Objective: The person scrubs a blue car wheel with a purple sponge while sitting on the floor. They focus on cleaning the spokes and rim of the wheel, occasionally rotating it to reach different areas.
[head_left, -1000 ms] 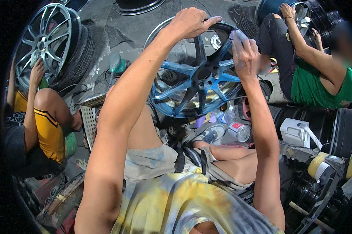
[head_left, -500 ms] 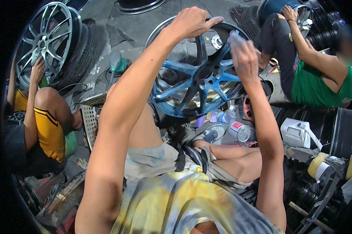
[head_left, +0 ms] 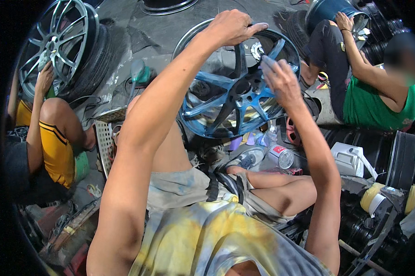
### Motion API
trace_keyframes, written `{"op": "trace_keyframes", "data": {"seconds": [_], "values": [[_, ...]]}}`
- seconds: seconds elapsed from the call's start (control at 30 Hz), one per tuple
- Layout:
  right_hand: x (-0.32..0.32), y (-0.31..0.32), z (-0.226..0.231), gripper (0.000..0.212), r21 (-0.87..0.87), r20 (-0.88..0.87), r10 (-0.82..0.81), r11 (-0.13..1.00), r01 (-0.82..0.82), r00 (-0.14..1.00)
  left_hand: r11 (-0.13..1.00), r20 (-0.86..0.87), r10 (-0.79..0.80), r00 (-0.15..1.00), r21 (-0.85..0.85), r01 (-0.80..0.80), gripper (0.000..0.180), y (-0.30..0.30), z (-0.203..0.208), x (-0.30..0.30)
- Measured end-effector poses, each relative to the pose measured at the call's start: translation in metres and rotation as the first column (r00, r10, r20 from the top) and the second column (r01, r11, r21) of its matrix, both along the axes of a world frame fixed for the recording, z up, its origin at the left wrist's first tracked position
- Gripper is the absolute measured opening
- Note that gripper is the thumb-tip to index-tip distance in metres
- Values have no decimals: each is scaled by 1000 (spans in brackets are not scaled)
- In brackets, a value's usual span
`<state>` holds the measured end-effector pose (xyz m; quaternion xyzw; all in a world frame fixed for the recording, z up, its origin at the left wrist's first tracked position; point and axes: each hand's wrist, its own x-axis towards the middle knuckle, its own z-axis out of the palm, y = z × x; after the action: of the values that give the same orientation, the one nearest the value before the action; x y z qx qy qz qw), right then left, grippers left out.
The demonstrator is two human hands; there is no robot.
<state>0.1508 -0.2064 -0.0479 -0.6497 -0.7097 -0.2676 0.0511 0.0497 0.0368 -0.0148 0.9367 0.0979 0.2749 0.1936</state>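
A blue-and-dark spoked wheel rim (head_left: 242,87) stands tilted up in front of me. My left hand (head_left: 233,28) is closed over its top edge, with the thumb pointing right. On the rim's right side, my right hand (head_left: 282,82) bends its fingers against a spoke near the hub. A small purple-grey piece, seemingly sandpaper, shows at those fingertips; most of it is hidden by the fingers. Pale blue, worn-looking patches mark the spokes, while the hub and some spokes look dark.
A clear container with a red label (head_left: 281,157) stands by my shoe (head_left: 246,159), near purple scraps (head_left: 235,143). A green power tool (head_left: 141,73) lies to the left. One person works on a grey wheel (head_left: 55,46) at left, another on a blue wheel (head_left: 329,16) at right.
My right hand has moved down and left, from the rim's upper right toward the hub. The rim has shifted slightly right, and my left hand stays on its top edge.
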Motion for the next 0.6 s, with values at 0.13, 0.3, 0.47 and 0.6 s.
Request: {"op": "trace_keyframes", "data": {"seconds": [0.13,0.3,0.47,0.6], "values": [[17,22,31,24,1,72,-85,996,85,994,999,-62,26,998,26,-25,74,0,-4,10],[18,15,29,20,-77,173,-3,997,16,985,1000,-64,18,998,-13,-19,71,-3,-1,7],[-5,15,24,20,-164,172,-52,983,81,984,999,-41,41,998,4,-41,69,-2,-5,7],[14,14,33,26,-12,90,-81,997,82,993,998,-39,9,999,-54,-11,61,-6,4,-2]]}}
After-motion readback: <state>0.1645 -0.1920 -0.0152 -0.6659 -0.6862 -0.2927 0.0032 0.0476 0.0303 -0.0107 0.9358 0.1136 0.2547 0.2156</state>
